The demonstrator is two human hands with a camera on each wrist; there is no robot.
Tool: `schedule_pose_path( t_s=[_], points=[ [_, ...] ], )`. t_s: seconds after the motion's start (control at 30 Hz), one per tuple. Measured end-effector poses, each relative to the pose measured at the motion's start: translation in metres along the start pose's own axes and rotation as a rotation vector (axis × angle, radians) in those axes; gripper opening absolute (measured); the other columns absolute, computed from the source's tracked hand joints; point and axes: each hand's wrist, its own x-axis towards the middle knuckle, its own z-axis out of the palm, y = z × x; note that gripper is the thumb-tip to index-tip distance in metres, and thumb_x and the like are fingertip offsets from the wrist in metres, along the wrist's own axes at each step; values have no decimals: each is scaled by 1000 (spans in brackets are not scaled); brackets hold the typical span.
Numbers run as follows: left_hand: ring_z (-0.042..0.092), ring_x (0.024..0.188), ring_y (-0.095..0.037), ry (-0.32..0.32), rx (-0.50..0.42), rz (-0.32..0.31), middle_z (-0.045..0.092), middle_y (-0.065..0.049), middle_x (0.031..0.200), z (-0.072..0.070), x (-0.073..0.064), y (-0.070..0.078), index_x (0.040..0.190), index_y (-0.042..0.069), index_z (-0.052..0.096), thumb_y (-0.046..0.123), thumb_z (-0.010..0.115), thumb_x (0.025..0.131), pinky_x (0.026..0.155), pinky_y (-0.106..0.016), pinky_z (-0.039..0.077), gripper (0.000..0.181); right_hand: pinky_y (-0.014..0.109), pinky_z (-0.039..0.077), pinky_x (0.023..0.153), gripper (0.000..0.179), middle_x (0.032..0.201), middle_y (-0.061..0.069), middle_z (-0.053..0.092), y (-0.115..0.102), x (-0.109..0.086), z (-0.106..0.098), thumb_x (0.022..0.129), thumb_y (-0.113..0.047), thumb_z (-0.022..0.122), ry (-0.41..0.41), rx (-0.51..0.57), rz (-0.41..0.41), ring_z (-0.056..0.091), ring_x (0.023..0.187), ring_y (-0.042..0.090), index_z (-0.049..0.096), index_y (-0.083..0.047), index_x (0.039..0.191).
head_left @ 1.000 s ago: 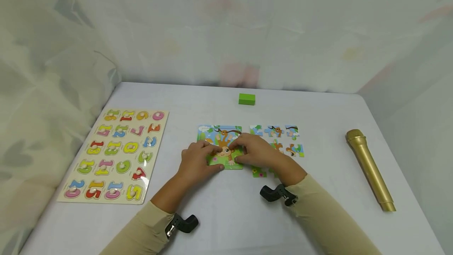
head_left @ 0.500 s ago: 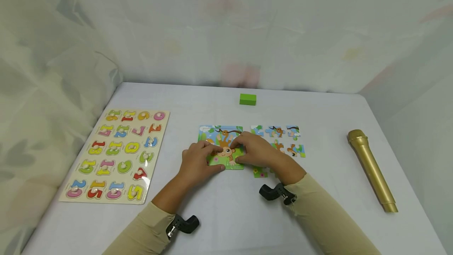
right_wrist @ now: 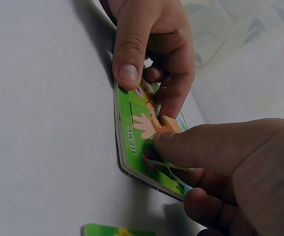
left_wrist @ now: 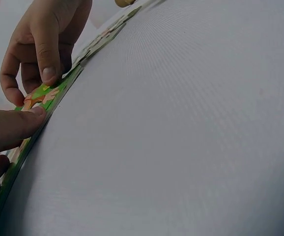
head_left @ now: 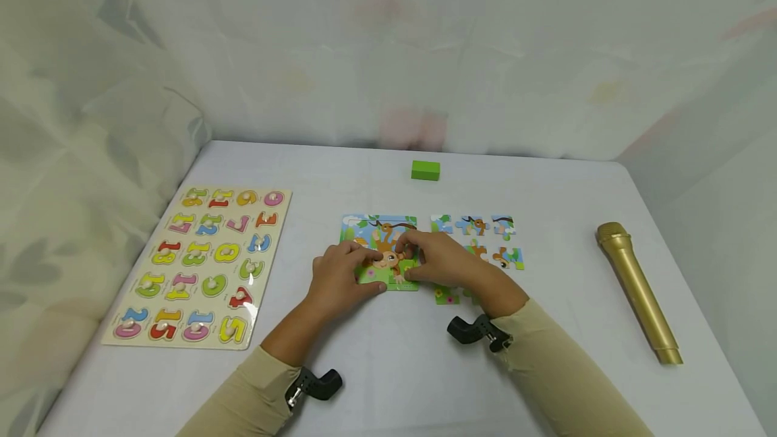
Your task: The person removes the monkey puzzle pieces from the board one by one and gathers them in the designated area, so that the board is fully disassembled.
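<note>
A jigsaw puzzle board (head_left: pixel 358 224) with a monkey picture lies flat on the white table, between the two hands. My left hand (head_left: pixel 341 275) rests on its left part, thumb along the near edge and fingertips over the monkey's face. From the right, my right hand (head_left: pixel 446 260) pinches a green and orange puzzle piece (right_wrist: pixel 147 143) between thumb and fingers. In the right wrist view this piece tilts at the board's surface, one edge raised. The fingers of the right hand hide part of it. Loose puzzle pieces (head_left: pixel 473 225) lie beside the board, some behind the right forearm.
A number peg board (head_left: pixel 146 340) lies at the left. At the back is a green block (head_left: pixel 425 170). A gold microphone (head_left: pixel 640 295) lies along the right side. Patterned cloth (head_left: pixel 315 52) hangs behind the table.
The right fingertips shift very slightly over the piece at the board's right side. The left hand keeps its place, and the loose pieces stay put.
</note>
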Motion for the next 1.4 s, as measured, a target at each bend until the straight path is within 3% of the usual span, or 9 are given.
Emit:
schedule_pose_path(
  t_s=[0.47, 0.7, 1.0, 1.2, 1.4],
  points=[
    [55, 113, -29, 2, -6, 13, 64, 1, 122, 2, 1, -1, 129, 25, 76, 42, 94, 82, 89, -54, 37, 53, 33, 51, 71, 30, 104, -3, 67, -3, -13, -6, 98, -13, 77, 23, 119, 27, 61, 75, 13, 63, -20, 123],
    [55, 113, -28, -1, -2, 8, 63, 2, 122, 3, 0, -1, 130, 26, 76, 42, 93, 83, 89, -53, 37, 53, 33, 51, 69, 31, 102, -1, 64, -3, -30, -8, 97, -14, 78, 20, 214, 8, 61, 77, 16, 64, -19, 124],
    [54, 114, -28, -5, 9, -11, 64, 1, 123, 4, -2, 0, 131, 26, 75, 42, 92, 84, 90, -53, 37, 53, 31, 53, 66, 29, 96, 1, 61, 14, -60, -5, 96, -4, 72, 39, 285, -41, 64, 70, 20, 64, -14, 123],
    [54, 112, -26, -6, 11, -15, 63, 2, 123, 5, -3, -1, 132, 26, 75, 42, 93, 84, 89, -51, 36, 53, 28, 50, 71, 30, 97, -1, 64, 30, -84, -8, 93, -3, 72, 121, 219, -1, 59, 80, 16, 67, -17, 119],
    [53, 111, -26, -8, 4, -15, 62, 1, 123, 4, -2, -1, 132, 27, 74, 42, 92, 84, 89, -51, 36, 53, 28, 49, 70, 25, 100, -3, 66, 46, -110, -15, 98, -5, 73, 193, 182, 64, 58, 83, 16, 68, -17, 119]
  ],
)
